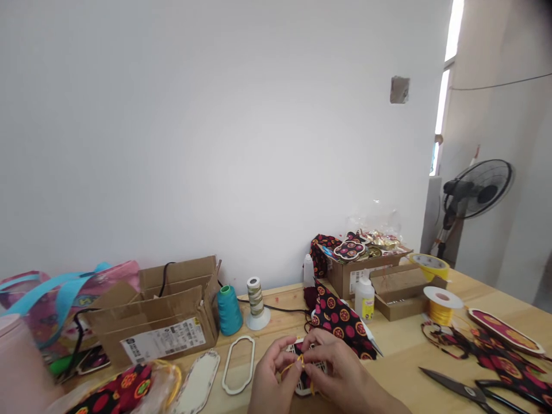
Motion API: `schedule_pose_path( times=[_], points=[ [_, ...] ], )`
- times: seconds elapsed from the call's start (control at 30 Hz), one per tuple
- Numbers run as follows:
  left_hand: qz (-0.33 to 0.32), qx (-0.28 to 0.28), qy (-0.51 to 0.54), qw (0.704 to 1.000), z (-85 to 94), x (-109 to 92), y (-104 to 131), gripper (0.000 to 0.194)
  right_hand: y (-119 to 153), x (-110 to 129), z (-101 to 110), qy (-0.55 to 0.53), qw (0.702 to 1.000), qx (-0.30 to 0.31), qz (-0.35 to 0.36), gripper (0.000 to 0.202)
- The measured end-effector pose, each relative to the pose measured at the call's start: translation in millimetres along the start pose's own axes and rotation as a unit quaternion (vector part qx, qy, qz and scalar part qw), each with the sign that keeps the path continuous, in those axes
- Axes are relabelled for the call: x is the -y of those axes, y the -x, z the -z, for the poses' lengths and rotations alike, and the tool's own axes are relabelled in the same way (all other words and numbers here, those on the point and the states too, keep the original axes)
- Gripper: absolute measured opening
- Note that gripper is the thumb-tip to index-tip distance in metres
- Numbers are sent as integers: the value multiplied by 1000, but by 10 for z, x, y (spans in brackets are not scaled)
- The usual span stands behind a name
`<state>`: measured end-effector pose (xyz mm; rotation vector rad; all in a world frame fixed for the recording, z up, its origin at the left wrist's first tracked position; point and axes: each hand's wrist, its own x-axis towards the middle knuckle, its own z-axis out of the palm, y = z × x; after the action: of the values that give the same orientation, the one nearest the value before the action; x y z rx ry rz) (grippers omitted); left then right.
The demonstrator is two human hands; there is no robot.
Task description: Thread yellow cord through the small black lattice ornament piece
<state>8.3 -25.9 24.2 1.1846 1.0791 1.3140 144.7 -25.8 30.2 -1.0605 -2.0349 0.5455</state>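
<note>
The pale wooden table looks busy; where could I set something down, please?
The widest bare patch lies between the right hand and the black metal scissors; a smaller one between the yellow tape roll and the maroon oval panel. The left end is crowded with a brown cardboard box and pink fabric bag.

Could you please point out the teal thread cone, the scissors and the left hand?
Teal thread cone (229, 312): head view, on the wound thread.
Scissors (472, 393): head view, on the metal near the pivot.
Left hand (275, 374): head view, on the back of the hand.
</note>
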Motion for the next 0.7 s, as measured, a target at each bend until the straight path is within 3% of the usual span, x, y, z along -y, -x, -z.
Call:
schedule_pose_path(
  times=[0.3,0.43,0.57,0.7],
  points=[
    [26,19,-18,999,-38,12,4,30,-35,-89,-95,-99,992,-46,-56,15],
    [39,15,4,999,-33,43,-8,28,-54,-97,-73,-222,970,-65,-79,9],
    [49,-6,20,999,-7,68,-26,26,-44,-33,142,-446,889,-58,-81,5],
    [48,-15,27,998,1,97,-35,24,-5,40,350,-599,798,-21,-59,28]
  ],
)
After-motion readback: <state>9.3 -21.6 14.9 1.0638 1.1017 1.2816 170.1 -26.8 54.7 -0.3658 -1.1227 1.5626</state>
